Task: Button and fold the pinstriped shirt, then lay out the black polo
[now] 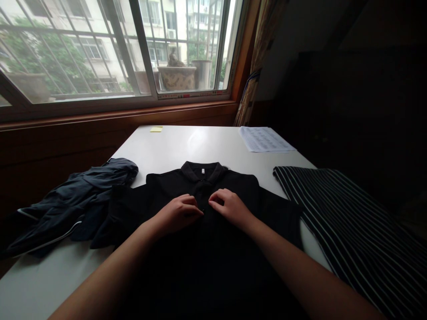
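Note:
A black polo shirt [240, 186] lies flat on the white table [187, 142], front side up, collar toward the window. Both my hands rest on its chest just below the collar, at the button placket. My left hand [178, 212] has its fingers curled and pinched on the placket fabric. My right hand [227, 206] is curled the same way, its fingertips pinching the placket from the other side. The two hands almost touch. What sits between the fingertips is too dark to make out.
A dark blue jacket [76, 195] lies crumpled at the table's left edge. A black garment with thin white stripes [350, 226] lies on the right. Printed sheets [263, 138] and a yellow sticky note [156, 129] lie at the far side, under the window.

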